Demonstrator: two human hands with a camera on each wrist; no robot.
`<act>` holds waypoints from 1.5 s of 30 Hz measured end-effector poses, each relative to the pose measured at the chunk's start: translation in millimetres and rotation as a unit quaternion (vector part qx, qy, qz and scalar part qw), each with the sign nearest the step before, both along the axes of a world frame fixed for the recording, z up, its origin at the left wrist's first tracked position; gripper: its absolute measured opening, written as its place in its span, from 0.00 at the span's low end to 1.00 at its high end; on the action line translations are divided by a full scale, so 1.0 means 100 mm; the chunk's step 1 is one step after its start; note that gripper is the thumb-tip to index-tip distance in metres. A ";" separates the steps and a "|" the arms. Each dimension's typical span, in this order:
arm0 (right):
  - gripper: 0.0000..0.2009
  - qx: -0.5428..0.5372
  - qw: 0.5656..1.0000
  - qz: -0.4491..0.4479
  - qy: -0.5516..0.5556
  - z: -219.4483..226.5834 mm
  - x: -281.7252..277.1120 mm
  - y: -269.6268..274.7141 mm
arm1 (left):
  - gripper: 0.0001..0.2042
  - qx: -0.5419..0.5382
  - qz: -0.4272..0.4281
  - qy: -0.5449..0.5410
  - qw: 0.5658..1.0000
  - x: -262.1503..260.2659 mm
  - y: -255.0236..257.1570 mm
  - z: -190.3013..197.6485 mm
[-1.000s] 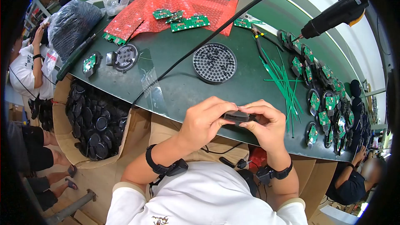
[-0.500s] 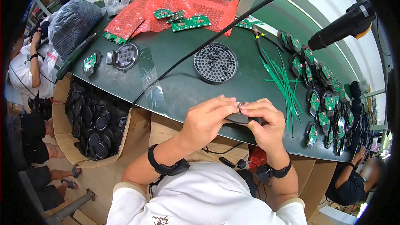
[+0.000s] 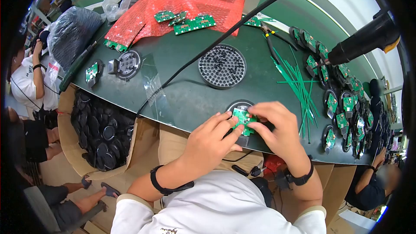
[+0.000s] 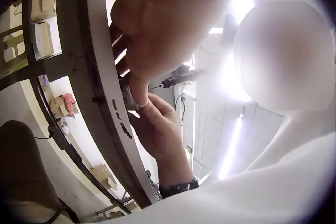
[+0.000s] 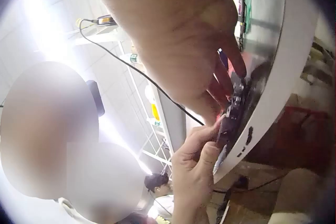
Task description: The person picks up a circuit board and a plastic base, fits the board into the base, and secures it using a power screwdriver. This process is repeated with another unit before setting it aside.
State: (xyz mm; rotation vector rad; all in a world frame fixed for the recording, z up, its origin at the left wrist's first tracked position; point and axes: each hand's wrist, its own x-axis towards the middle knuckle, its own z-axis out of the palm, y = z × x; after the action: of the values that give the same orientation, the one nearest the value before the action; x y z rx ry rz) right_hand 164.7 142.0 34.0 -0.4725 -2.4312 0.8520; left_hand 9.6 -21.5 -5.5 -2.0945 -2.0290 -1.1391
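Near the table's front edge, a round black housing (image 3: 239,103) has a green circuit board (image 3: 241,115) facing up on it. My left hand (image 3: 212,139) grips the housing from the left, fingertips on the board's left side and thumb low at the front. From the right, my right hand (image 3: 281,131) holds the piece, index finger by the board's upper right corner and thumb lower on its right side. In the left wrist view, my left hand (image 4: 157,29) covers most of the piece. The right wrist view shows the dark housing (image 5: 231,119) edge-on, between my right hand (image 5: 178,40) and left hand (image 5: 194,171).
Behind stands a round tray (image 3: 222,66) of small black parts. Green ties (image 3: 299,91), pliers (image 3: 271,43) and assembled pieces (image 3: 342,121) lie right, under a hanging driver (image 3: 364,41). A black cable (image 3: 190,63) crosses overhead. A box (image 3: 65,143) of black housings stands left.
The piece has been turned from edge-on to flat, so its green board shows upward. My right fingers have spread along its right side. The hanging driver appears farther right.
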 end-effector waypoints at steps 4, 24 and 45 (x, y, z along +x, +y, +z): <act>0.06 -0.021 1.000 -0.010 -0.012 -0.13 -0.16 0.04 | 0.27 -0.023 -0.006 -0.001 1.000 -0.01 0.00 0.04; 0.05 -0.217 0.970 0.056 -0.098 -0.12 -0.21 0.34 | 0.25 -0.023 -0.006 -0.010 1.000 0.02 -0.01 -0.04; 0.24 0.060 0.997 -0.003 0.045 -0.07 -0.01 0.08 | 0.18 0.037 0.038 -0.210 0.976 -0.10 0.37 0.18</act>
State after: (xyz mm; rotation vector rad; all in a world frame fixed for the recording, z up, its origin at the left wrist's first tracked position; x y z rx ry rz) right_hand 163.4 150.1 27.0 -0.3886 -2.3801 0.7045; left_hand -0.6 15.4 12.9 -1.8430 -2.1576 -1.7353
